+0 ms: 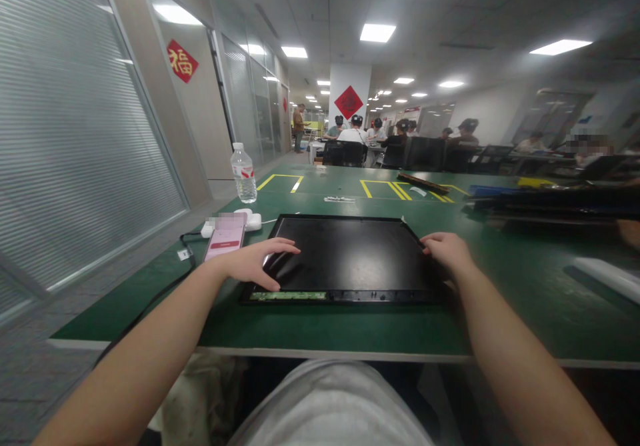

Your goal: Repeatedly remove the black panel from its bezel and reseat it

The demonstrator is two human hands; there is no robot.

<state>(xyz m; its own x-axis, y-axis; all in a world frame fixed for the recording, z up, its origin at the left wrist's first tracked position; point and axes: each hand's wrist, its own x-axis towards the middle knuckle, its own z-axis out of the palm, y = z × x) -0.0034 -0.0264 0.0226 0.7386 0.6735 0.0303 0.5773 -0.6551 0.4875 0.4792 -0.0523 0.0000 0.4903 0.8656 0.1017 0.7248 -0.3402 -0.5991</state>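
A black flat display panel (345, 253) lies on the green table in front of me, glossy, with a green circuit board strip (290, 296) along the left part of its near edge. Over the panel's left side is my left hand (255, 261), its thumb and fingers spread wide apart. Whether its fingertips press on the surface I cannot tell. At the right edge, my right hand (447, 253) pinches the panel's frame between thumb and fingers. Part of that grip is hidden behind the hand.
A phone (226, 236), a white charger (245, 218) with cables and a water bottle (243, 174) stand at the left. Yellow tape marks and a dark strip (423, 183) lie farther back. Dark panels (540, 203) and a white object (610, 278) are at the right. Several people sit beyond.
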